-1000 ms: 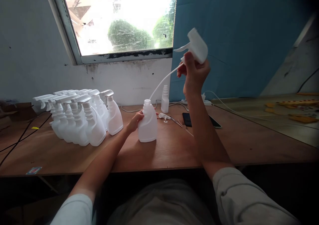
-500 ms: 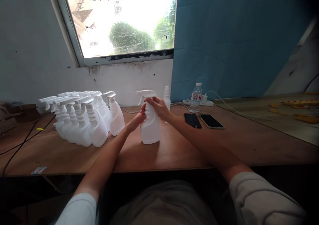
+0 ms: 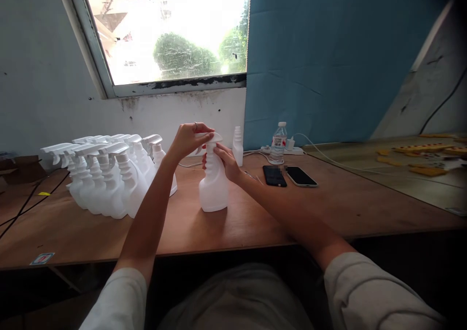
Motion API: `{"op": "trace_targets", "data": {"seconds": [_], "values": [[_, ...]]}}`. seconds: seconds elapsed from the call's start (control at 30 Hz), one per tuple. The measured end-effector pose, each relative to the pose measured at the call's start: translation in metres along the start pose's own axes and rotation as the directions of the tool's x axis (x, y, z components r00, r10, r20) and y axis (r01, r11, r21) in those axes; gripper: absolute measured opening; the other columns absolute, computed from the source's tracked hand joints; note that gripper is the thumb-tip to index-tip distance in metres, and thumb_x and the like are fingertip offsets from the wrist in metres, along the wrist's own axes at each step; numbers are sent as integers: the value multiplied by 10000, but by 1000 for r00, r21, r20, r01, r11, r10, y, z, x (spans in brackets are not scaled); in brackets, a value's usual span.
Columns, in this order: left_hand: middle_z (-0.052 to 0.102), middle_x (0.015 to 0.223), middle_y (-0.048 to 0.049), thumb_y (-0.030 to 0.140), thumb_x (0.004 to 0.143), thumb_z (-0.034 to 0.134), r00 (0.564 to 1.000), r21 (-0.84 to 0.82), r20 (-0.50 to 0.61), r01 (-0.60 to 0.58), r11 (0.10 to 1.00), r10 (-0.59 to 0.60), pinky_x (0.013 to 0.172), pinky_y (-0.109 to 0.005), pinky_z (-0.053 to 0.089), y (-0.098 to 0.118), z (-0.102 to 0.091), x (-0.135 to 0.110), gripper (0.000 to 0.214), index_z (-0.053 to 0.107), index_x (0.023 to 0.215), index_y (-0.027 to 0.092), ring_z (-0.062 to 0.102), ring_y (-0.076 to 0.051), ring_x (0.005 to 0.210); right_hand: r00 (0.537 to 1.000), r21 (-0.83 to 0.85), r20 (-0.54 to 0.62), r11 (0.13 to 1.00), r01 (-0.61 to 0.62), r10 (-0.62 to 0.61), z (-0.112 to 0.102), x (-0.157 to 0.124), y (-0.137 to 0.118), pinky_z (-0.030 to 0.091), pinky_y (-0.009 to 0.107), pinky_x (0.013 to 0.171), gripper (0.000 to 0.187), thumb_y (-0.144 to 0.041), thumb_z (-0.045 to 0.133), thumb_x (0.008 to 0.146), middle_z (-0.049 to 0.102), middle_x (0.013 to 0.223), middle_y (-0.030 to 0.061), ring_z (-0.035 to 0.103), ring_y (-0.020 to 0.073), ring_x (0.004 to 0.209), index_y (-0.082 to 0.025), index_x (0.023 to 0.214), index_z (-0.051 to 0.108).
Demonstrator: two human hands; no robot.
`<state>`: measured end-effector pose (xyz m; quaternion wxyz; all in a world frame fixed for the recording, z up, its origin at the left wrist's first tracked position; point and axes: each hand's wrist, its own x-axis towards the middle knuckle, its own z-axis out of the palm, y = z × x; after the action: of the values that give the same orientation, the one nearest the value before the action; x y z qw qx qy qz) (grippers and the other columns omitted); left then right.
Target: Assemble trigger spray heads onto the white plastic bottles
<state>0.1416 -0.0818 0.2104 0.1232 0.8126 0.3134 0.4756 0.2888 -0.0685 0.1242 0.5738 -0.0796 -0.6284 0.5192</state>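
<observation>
Over on the right of the wooden table (image 3: 251, 223) I've got a dark phone (image 3: 275, 175) lying beside a pale-edged phone (image 3: 302, 176), and just behind them a clear water bottle (image 3: 278, 147) stands upright near a white power strip (image 3: 296, 151)! Straight ahead of me there's a bright window (image 3: 175, 43), with a blue sheet (image 3: 321, 67) hanging to its right; near left, a small sticker (image 3: 43, 258), and far right, blurred, what look like yellow pieces (image 3: 426, 171).
</observation>
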Motion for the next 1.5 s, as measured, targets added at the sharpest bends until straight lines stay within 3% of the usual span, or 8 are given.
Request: {"op": "trace_targets", "data": {"seconds": [0.17,0.3,0.43,0.57,0.8,0.93,1.1,1.5], "values": [[722,946,-73,393,732,682,1000,43,21,-23,999,23,685,-254,480,0,-7,2,244,683,728,149,596,-140,759,999,-58,-42,998,23,-26,2,-1,1,530,290,530,401,-408,733,749,619,681,-35,601,133,543,-224,944,435],[718,973,-77,381,728,686,999,12,41,-19,1000,19,716,-265,489,-1,-7,1,239,655,726,144,611,-153,816,1000,-36,-23,999,2,-3,5,1,0,522,291,511,393,-480,662,795,609,685,-26,596,138,544,-220,1006,457],[719,944,-82,369,723,704,997,-80,78,-1,997,7,762,-268,488,-2,-7,1,245,628,717,136,634,-179,907,993,-145,-108,988,-59,43,7,3,-1,494,257,479,477,-457,772,683,576,626,-42,566,123,506,-203,947,466],[713,977,-90,385,717,718,994,-147,113,27,989,-11,746,-272,496,-2,-8,0,267,622,726,135,644,-186,901,998,-68,-37,996,-62,59,6,2,-2,515,278,525,441,-487,707,740,578,657,-36,574,127,543,-208,988,473],[710,922,-87,391,709,734,994,-166,110,31,986,-12,760,-282,501,-3,-8,0,285,613,709,133,649,-206,934,998,-78,-44,996,-51,47,9,1,-2,521,287,537,441,-500,711,728,591,676,-26,578,130,552,-207,982,500],[691,825,-66,402,705,736,994,-166,109,13,986,5,764,-284,492,-4,-8,0,295,600,697,141,641,-239,1012,992,-116,-119,991,-64,50,9,2,0,503,276,493,455,-465,777,673,594,652,-22,580,135,527,-199,894,481],[683,798,-65,413,705,732,994,-152,113,16,988,2,729,-276,487,-4,-9,-1,302,592,689,145,635,-250,1035,998,-10,-24,998,-58,58,6,0,-2,531,292,535,414,-509,699,742,601,665,-8,597,141,564,-184,917,511],[696,834,-76,412,704,737,992,-156,125,5,988,14,734,-280,484,-4,-9,-1,298,606,701,145,634,-255,1044,998,-31,-47,999,-43,42,6,0,-2,522,299,523,404,-475,737,724,612,666,-9,598,142,552,-196,845,471]]}}
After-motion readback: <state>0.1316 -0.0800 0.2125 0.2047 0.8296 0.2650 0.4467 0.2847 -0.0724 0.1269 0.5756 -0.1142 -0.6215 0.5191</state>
